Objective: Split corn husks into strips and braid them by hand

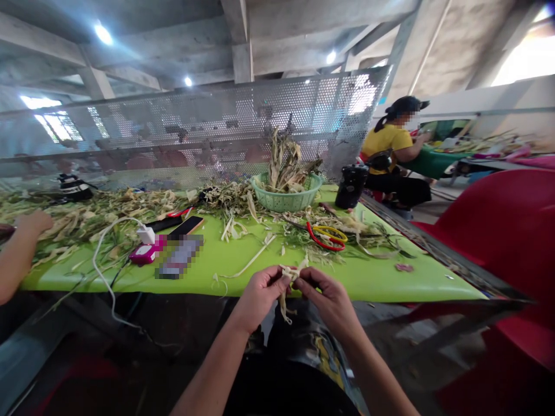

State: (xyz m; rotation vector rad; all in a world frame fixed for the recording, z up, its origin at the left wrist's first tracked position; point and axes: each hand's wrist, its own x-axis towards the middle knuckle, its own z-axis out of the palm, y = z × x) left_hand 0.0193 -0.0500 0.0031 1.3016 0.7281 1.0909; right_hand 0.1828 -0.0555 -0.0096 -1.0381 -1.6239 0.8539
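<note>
My left hand (265, 293) and my right hand (326, 293) meet just over the near edge of the green-topped table (381, 283). Between their fingertips is a small piece of pale, knotted corn husk (289, 274). Both hands are closed in a pinch on it, one from each side. A loose end of husk hangs down below my fingers. On the table beyond, scissors (327, 236) with red and yellow handles lie among husk scraps. A pale green plastic basket (286, 197) behind them holds dried husks standing upright.
A magenta power strip (147, 252) with a white charger and cable, and a phone (187, 227), lie left. A dark cup (351, 186) stands near the right edge. Another person's arm (21, 248) reaches in at left. Red chairs (498, 231) stand right; a person in yellow (385, 141) sits beyond.
</note>
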